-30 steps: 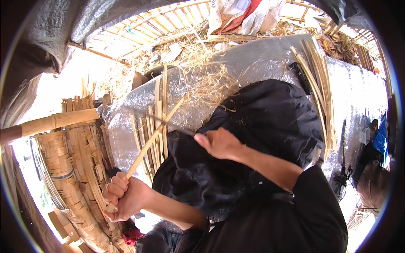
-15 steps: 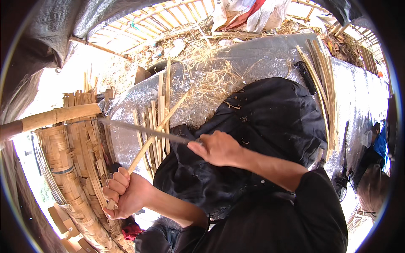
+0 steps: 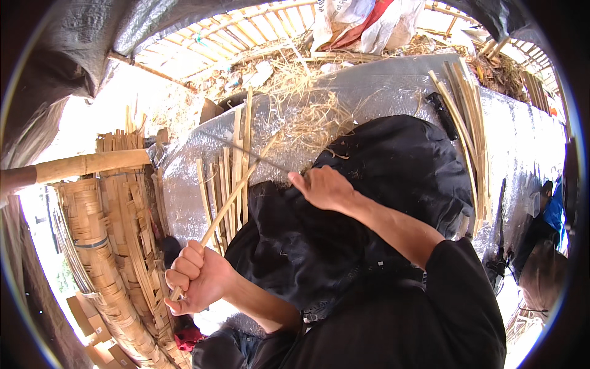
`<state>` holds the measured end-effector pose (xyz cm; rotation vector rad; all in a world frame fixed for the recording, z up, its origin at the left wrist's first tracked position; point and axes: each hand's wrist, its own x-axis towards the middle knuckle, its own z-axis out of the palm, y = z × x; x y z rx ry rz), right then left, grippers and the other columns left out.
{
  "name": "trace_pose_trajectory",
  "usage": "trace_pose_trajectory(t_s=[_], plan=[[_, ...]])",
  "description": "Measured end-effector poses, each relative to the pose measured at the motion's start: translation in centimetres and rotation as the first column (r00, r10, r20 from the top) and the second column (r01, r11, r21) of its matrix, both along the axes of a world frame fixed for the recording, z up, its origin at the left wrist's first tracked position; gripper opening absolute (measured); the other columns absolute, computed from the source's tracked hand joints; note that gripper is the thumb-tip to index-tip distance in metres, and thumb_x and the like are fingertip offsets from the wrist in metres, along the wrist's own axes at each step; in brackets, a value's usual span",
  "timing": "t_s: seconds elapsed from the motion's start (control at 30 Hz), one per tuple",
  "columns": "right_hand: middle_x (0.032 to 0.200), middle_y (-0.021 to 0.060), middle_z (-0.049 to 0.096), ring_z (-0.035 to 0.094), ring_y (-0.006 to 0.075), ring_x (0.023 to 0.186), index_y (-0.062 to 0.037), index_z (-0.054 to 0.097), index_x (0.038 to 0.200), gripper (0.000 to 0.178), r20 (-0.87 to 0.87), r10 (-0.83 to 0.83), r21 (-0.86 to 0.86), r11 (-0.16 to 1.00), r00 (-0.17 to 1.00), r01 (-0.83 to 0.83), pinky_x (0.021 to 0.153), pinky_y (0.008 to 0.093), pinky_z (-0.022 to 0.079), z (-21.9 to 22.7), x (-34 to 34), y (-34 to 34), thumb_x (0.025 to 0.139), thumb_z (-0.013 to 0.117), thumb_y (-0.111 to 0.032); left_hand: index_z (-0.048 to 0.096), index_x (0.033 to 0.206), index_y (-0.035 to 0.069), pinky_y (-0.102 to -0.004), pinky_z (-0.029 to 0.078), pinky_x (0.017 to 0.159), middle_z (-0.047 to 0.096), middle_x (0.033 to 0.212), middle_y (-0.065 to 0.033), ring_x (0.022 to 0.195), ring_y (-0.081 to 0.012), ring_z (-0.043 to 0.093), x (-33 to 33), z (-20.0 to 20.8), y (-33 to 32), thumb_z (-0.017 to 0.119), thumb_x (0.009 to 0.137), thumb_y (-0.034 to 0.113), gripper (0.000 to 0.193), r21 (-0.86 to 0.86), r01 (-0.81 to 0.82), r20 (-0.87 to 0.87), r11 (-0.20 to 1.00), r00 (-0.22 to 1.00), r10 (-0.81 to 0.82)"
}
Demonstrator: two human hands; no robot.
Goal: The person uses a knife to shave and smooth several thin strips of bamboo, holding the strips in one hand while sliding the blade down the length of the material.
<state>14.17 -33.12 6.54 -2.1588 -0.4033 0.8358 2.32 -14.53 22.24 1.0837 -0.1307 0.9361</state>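
Note:
My left hand [image 3: 198, 278] is closed round the near end of a pale bamboo strip [image 3: 232, 195], which slants up and away to the right. In my right hand [image 3: 324, 188] is a knife, its handle mostly hidden by the fingers. The long thin knife blade [image 3: 247, 151] points up and to the left and crosses the strip near its far end. Whether the edge touches the strip I cannot tell. Beneath the far end lies a tangle of curly shavings [image 3: 316, 120]. Several more bamboo strips [image 3: 236, 166] lie side by side just beyond the held one.
Black cloth [image 3: 393, 160] covers my legs on a silvery sheet [image 3: 516, 135]. At right lies another bundle of strips [image 3: 470, 123] beside a black-handled object [image 3: 444, 115]. Rolled woven bamboo [image 3: 92, 240] stands at left, below a thick bamboo pole [image 3: 92, 165]. White sacks [image 3: 369, 31] hang at the back.
My right hand has moved up and slightly right, carrying the blade farther along the strip toward its far end. My left hand has shifted slightly right with the strip.

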Motion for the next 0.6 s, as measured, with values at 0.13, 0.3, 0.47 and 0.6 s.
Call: trace_pose_trajectory(t_s=[0.13,0.3,0.47,0.6], plan=[[0.065,0.0287,0.062,0.065,0.0482,0.069,0.0003,0.065,0.064,0.076,0.104,-0.020,0.191,0.982,0.994,0.000,0.066,0.0519,0.053,4.0,-2.3,0.0,0.104,0.037,-0.057,0.020,0.063,0.018,-0.0338,0.014,0.059,0.015,0.056,0.0039,0.056,-0.0118,0.013,1.7,0.5,-1.6,0.045,0.092,0.053,0.052,0.044,0.019,0.038,0.999,0.999,-0.020],[0.072,0.0327,0.065,0.069,0.0481,0.082,0.0054,0.069,0.072,0.084,-0.018,0.050,0.056,0.997,0.999,-0.049,0.076,0.0551,0.055,-6.8,1.9,-0.4,0.101,0.034,-0.065,0.021,0.064,0.018,-0.0338,0.015,0.059,0.016,0.056,0.0037,0.056,-0.0120,0.013,1.5,0.3,-1.6,0.045,0.092,0.054,0.051,0.030,0.066,0.004,0.997,0.998,-0.066],[0.079,0.0320,0.067,0.067,0.0508,0.084,0.0034,0.072,0.081,0.081,0.054,-0.008,0.168,0.986,0.999,-0.002,0.080,0.0542,0.055,-1.7,-1.1,1.0,0.101,0.034,-0.065,0.018,0.065,0.019,-0.0337,0.015,0.060,0.012,0.058,0.0042,0.058,-0.0121,0.011,1.5,1.4,-0.9,0.048,0.089,0.054,0.052,-0.015,-0.052,-0.010,0.999,0.999,0.052],[0.082,0.0314,0.069,0.069,0.0498,0.084,0.0064,0.071,0.081,0.080,-0.067,-0.044,-0.003,0.999,0.997,0.044,0.080,0.0543,0.056,-5.2,0.9,-0.9,0.101,0.036,-0.063,0.017,0.065,0.020,-0.0336,0.016,0.061,0.011,0.058,0.0041,0.058,-0.0126,0.011,0.2,0.5,1.5,0.050,0.087,0.052,0.051,-0.079,-0.082,-0.041,0.993,0.996,0.079]])
